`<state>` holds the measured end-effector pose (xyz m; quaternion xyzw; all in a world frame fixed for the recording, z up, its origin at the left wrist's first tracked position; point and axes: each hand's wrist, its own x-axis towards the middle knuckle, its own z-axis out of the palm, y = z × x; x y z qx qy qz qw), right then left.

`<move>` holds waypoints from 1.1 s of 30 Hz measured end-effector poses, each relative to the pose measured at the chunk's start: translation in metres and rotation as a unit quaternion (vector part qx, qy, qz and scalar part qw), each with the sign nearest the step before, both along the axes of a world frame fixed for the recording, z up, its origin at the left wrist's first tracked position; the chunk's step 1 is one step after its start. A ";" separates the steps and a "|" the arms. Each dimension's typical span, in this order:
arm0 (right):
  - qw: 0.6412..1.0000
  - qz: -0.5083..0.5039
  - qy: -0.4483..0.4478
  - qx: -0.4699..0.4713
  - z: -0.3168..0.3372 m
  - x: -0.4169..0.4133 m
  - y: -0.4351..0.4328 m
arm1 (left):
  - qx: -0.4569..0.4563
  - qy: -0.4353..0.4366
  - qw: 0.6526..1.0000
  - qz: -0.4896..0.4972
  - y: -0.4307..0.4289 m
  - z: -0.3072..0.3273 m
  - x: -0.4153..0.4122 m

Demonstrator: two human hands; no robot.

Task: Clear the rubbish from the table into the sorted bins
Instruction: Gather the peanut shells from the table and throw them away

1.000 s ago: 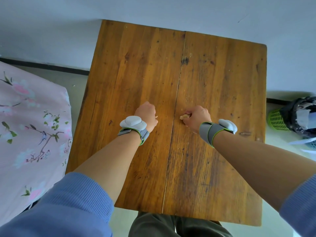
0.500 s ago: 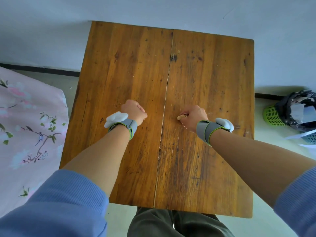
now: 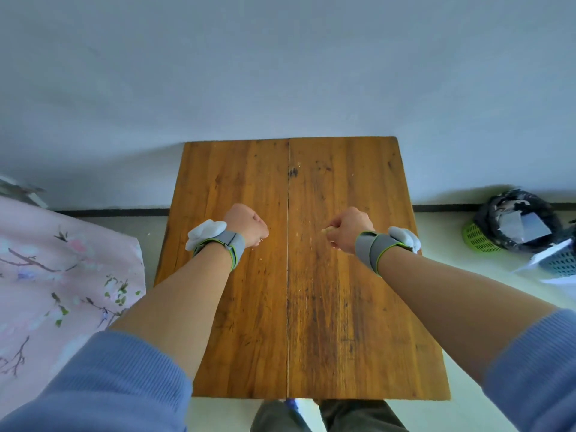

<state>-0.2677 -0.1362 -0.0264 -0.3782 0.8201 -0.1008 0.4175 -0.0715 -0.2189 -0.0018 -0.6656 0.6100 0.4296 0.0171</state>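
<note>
My right hand (image 3: 349, 227) is curled above the middle of the table (image 3: 311, 322), pinching a tan scrap (image 3: 326, 231) — only its tip shows. My left hand (image 3: 246, 224) is a tight fist; anything inside is hidden. On the floor at right, a green bin (image 3: 475, 236) with a black liner (image 3: 495, 210) holds pale paper (image 3: 526, 224) — a grey bin (image 3: 561, 265) beside it is cut off.

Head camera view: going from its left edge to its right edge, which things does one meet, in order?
First the pink floral cloth → left hand, a closed fist → right hand gripping a small pale scrap → green mesh bin lined with a black bag → grey mesh bin.
</note>
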 end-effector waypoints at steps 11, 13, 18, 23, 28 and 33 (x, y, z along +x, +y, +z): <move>0.990 -0.057 0.121 -0.043 0.114 -0.043 0.122 | -0.113 0.005 0.970 -0.215 0.062 0.128 -0.074; 0.986 -0.078 0.136 -0.061 0.142 -0.059 0.156 | -0.134 0.009 0.961 -0.240 0.082 0.153 -0.099; 0.971 -0.133 0.168 -0.102 0.198 -0.118 0.232 | -0.175 0.036 0.937 -0.302 0.138 0.201 -0.179; 0.955 -0.196 0.192 -0.117 0.225 -0.193 0.309 | -0.167 0.089 0.917 -0.351 0.199 0.234 -0.273; 0.935 -0.244 0.233 -0.111 0.245 -0.300 0.415 | -0.148 0.138 0.896 -0.395 0.294 0.255 -0.402; 0.914 -0.310 0.243 -0.093 0.261 -0.400 0.533 | -0.129 0.169 0.870 -0.444 0.403 0.260 -0.517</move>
